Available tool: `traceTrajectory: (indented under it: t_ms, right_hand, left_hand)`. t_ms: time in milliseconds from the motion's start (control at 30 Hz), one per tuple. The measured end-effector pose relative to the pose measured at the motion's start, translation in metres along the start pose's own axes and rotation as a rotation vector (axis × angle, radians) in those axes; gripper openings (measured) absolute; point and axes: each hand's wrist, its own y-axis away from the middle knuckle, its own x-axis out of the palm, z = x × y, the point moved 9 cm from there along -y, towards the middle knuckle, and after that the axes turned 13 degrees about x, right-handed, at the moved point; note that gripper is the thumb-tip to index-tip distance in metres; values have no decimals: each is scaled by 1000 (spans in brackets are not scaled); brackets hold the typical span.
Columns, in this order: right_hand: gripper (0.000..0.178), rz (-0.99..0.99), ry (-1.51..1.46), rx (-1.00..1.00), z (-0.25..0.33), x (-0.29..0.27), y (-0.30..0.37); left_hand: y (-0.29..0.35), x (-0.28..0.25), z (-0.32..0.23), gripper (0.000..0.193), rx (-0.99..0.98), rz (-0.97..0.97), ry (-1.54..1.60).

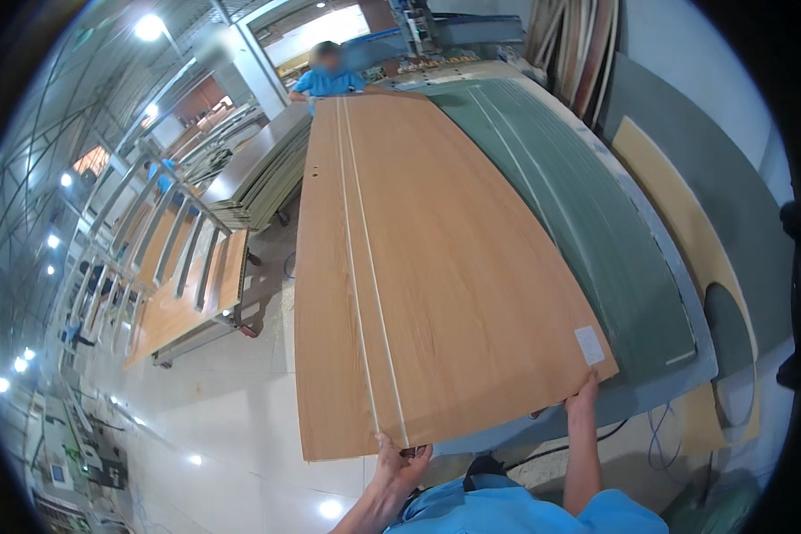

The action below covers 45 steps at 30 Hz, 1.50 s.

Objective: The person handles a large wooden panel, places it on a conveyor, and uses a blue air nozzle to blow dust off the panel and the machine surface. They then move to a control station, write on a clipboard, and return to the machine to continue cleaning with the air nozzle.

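Head: left hand (pixel 398 466) half-closed on panel (pixel 436 267)

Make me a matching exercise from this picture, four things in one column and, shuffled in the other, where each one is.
Things
1. Left hand
2. Right hand
3. White label
4. Co-worker in blue

Places
A. At the far end of the wood-grain panel
B. Gripping the panel's near edge, close to its right corner
C. On the panel's upper face, near its right corner
D. Gripping the panel's near edge, left of its middle

Right pairs: 1-D, 2-B, 3-C, 4-A
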Motion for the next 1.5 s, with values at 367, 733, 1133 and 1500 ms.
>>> traceTrajectory:
  t_ms: [367,733,1133,1500]
  right_hand:
    - [66,-83,235,-17,16,19,8]
    - [61,355,325,75,-17,114,108]
    - [59,200,409,14,-22,120,97]
    - [70,98,537,97,69,23,123]
  left_hand:
    - [-30,-23,8,64,-73,-71,94]
    - [-100,-94,-34,23,8,-103,258]
    - [-40,-175,-54,32,185,-673,221]
    - [34,-255,96,48,-53,-640,352]
